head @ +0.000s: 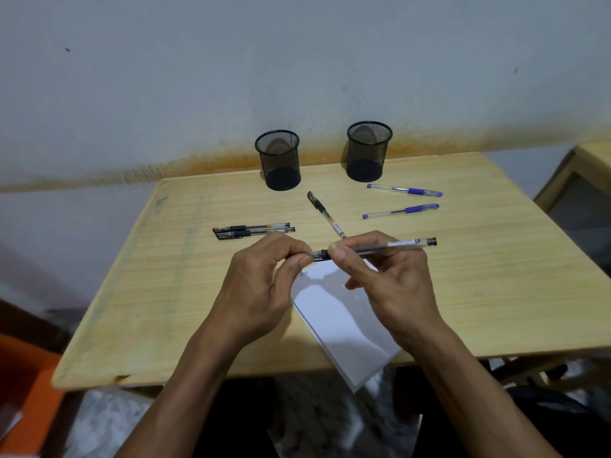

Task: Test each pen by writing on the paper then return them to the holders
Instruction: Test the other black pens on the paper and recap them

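I hold a black gel pen [380, 248] level above the white paper [334, 312]. My right hand [386, 282] grips its barrel and my left hand [261, 285] pinches its cap end. Two black pens [253, 230] lie side by side at the left. One black pen [325, 213] lies at an angle in the middle. Two blue pens [405, 190] [400, 211] lie at the right. Two black mesh holders [278, 159] [369, 151] stand empty at the back of the table.
The wooden table [165, 292] stands against a pale wall. The paper overhangs the table's front edge. Another wooden piece [582, 166] is at the far right, and an orange object [23, 385] sits low at the left.
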A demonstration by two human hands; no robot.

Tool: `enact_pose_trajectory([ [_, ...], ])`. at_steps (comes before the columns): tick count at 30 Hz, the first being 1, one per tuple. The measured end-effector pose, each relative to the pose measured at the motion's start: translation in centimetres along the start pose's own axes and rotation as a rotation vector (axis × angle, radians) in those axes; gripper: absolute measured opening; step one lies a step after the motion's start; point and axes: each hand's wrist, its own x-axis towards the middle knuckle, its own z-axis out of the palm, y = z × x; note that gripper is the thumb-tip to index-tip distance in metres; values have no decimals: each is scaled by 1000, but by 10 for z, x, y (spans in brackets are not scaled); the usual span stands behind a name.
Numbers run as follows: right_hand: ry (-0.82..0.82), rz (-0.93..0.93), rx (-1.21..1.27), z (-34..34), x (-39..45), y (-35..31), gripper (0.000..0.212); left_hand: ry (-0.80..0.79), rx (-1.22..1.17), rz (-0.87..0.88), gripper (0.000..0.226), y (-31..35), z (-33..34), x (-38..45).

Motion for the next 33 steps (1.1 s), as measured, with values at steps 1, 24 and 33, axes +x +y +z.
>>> enact_pose_trajectory([
  [1,-18,28,16,-3,1,0,8,-38,9,3,12,-3,-4,3],
  [24,271,114,-708,-8,92,49,16,-213,311,-355,59,-70,53,-15],
  [33,281,246,-1030,25,139,69,19,-139,460,-238,54,-84,67,-24],
])
